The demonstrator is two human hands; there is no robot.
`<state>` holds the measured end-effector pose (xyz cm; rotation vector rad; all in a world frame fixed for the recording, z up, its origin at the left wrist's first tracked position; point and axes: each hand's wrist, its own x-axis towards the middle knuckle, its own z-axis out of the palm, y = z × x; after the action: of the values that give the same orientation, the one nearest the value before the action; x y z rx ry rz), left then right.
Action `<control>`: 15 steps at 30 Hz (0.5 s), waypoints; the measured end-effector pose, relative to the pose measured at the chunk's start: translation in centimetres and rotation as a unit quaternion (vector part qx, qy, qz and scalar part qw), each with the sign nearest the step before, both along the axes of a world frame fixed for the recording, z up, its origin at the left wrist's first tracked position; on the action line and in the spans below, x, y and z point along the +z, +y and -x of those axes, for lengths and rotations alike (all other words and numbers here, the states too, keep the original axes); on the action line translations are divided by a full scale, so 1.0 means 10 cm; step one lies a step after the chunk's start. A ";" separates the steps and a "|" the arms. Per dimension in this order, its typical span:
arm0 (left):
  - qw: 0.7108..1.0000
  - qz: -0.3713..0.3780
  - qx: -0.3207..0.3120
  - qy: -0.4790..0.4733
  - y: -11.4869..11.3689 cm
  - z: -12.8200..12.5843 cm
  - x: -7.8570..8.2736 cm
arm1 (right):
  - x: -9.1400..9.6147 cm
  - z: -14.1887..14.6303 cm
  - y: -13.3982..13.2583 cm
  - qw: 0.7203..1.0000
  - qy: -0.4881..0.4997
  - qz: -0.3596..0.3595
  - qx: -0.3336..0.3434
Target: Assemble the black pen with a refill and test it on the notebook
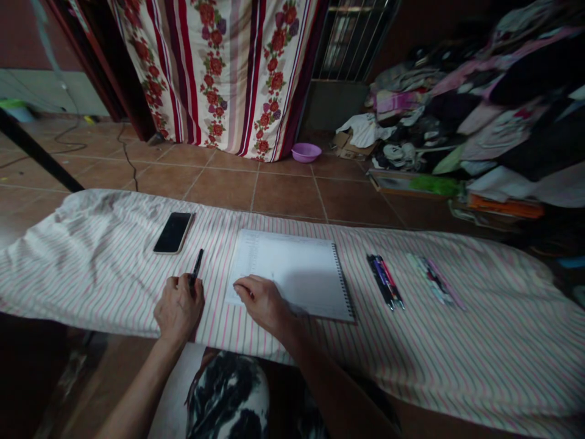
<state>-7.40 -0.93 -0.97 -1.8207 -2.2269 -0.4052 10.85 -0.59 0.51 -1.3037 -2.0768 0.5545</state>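
Observation:
My left hand (178,306) rests on the striped cloth and is closed round a black pen (197,267) that points away from me. My right hand (259,300) lies on the near left corner of a white spiral notebook (297,271), fingers curled loosely with the fingertips pressing the page. The notebook lies open, its wire binding along the right edge. A black phone (173,231) lies face up to the left of the pen.
The striped cloth (457,341) covers a long low surface. Several pens (384,280) lie right of the notebook, with more small items (436,280) beyond. A purple bowl (306,152) sits on the tiled floor by a floral curtain (219,67). Piled clothes (479,103) fill the right.

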 end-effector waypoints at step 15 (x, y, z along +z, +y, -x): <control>0.996 -0.009 0.014 -0.091 -0.10 0.05 0.05 | 0.03 -0.08 -0.04 1.000 0.000 0.005 -0.012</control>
<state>-7.93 -1.94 -0.49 -1.8053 -2.3556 -0.6063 11.67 -0.94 0.81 -1.3309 -2.0584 0.5546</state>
